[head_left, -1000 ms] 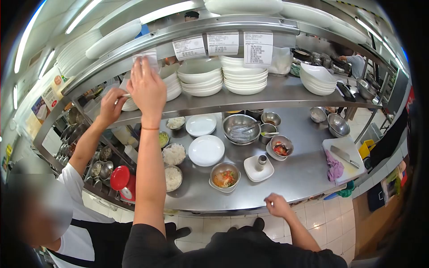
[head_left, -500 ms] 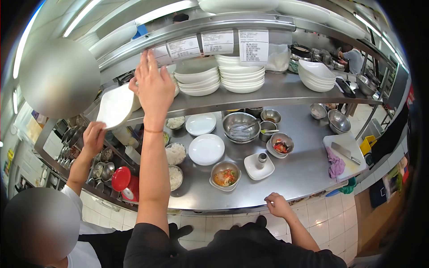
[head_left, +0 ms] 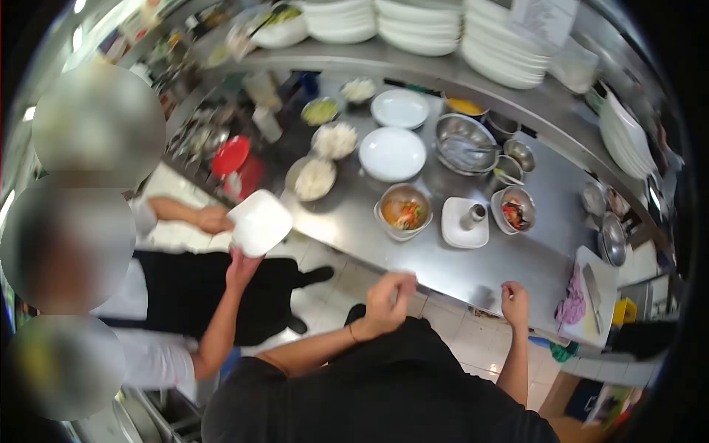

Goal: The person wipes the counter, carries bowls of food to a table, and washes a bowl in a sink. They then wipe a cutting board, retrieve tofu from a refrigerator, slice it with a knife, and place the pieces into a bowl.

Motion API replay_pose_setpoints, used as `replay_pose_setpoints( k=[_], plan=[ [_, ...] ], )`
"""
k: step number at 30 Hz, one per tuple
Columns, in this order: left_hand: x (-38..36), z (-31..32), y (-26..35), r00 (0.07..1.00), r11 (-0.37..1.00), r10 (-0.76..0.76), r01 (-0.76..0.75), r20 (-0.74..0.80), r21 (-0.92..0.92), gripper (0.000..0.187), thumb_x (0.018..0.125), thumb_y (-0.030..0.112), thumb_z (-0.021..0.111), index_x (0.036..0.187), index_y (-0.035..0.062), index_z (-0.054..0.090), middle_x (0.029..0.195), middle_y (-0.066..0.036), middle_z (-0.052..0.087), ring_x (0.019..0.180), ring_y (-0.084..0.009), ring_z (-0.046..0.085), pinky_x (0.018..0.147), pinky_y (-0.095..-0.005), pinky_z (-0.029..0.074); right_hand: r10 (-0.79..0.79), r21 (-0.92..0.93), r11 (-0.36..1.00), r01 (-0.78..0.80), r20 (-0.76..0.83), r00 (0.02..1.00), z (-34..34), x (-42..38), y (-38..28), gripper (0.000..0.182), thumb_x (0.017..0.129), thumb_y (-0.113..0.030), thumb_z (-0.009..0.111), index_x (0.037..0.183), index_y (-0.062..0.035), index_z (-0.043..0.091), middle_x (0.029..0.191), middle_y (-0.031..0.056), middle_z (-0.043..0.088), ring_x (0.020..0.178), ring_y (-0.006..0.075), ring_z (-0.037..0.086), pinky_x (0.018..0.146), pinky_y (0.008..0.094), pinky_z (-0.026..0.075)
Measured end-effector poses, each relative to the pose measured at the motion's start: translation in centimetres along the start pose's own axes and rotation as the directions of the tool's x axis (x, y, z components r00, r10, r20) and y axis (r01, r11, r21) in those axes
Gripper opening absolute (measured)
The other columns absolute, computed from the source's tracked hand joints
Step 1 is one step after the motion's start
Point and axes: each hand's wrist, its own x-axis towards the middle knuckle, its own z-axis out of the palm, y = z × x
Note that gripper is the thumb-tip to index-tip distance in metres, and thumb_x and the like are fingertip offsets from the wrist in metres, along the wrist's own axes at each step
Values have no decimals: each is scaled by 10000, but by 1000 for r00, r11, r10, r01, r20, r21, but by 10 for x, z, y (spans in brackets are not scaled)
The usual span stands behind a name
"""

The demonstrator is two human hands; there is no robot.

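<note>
My left hand (head_left: 390, 301) hovers in front of the counter's near edge with its fingers curled in and nothing visible in it. My right hand (head_left: 515, 301) is by the same edge further right, fingers loosely closed, also without a visible object. Closest to my left hand stands a metal bowl of chopped red and green food (head_left: 405, 210), set in a white bowl. Nearer my right hand is a white square dish (head_left: 459, 235) with a metal cylinder (head_left: 473, 215) on it. At left, a co-worker's two hands hold a white square dish (head_left: 262, 223).
Two white plates (head_left: 393, 155), bowls of white shredded food (head_left: 315, 179) and a large steel bowl (head_left: 467, 144) stand on the counter. A knife (head_left: 592, 297) and purple cloth (head_left: 571, 299) lie on the cutting board at right. Stacked white bowls (head_left: 417, 28) line the shelf. The co-worker stands close left.
My left hand has come down from the shelf, from stretched fingers to curled ones. The white square dish has moved down from the shelf edge in the co-worker's hands. The view has tilted and turned.
</note>
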Motion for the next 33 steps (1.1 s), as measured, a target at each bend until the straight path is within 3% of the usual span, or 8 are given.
replay_pose_setpoints(
  k=[3,5,13,17,22,26,32,33],
  plan=[
    [-47,47,-8,992,988,-106,98,-66,-116,213,902,-18,559,1113,4,542,915,-56,630,780,-125,622,699,-246,485,-120,83,990,111,104,987,10,14,-23,113,859,-37,562,879,28,652,845,178,640,734,306,626,624,366,498],
    [-60,60,9,745,634,-423,650,516,-419,295,902,-16,547,1191,13,495,1009,-58,616,861,-98,631,711,-232,498,-127,141,985,97,222,967,21,13,-39,118,863,-38,559,886,29,653,856,177,644,745,308,627,622,361,499],
    [55,40,10,984,978,-144,127,-101,-163,384,889,25,571,1257,27,465,1104,-86,603,856,-132,624,688,-258,495,-280,243,947,211,302,911,31,10,-67,115,860,-67,579,896,7,659,839,154,638,722,294,617,591,343,495],
    [23,30,12,963,961,-269,271,-33,57,304,869,77,602,1167,55,546,1057,-85,618,784,-152,608,682,-288,502,-308,311,934,175,453,836,57,10,-64,145,861,-97,604,915,25,660,822,164,653,691,266,630,646,344,499],
    [-128,4,36,921,896,-346,381,-181,227,201,869,111,600,1046,17,584,943,-158,630,774,-288,625,705,-380,500,-664,520,743,420,651,368,133,3,-99,166,860,-110,619,908,46,651,806,162,667,716,221,634,691,334,496],
    [-272,-17,66,670,746,-401,635,-625,201,182,865,106,589,1001,-15,594,906,-172,637,797,-279,638,706,-375,506,-633,581,671,461,773,-54,163,-21,-150,163,857,-111,626,907,42,650,786,158,655,711,235,635,682,337,496],
    [-531,-84,175,-207,532,82,837,-975,-133,153,804,119,613,900,14,669,872,-163,679,820,-291,663,733,-377,515,-693,709,349,613,635,-341,192,-107,-228,163,848,-104,611,890,50,645,798,176,654,716,281,648,682,365,508],
    [-553,-92,222,-146,359,301,933,-943,-30,118,793,104,619,847,17,677,841,-160,679,797,-280,666,720,-374,521,-702,715,338,612,625,-343,195,-123,-234,163,848,-104,611,890,50,645,798,176,654,716,281,648,682,365,508]
  ],
)
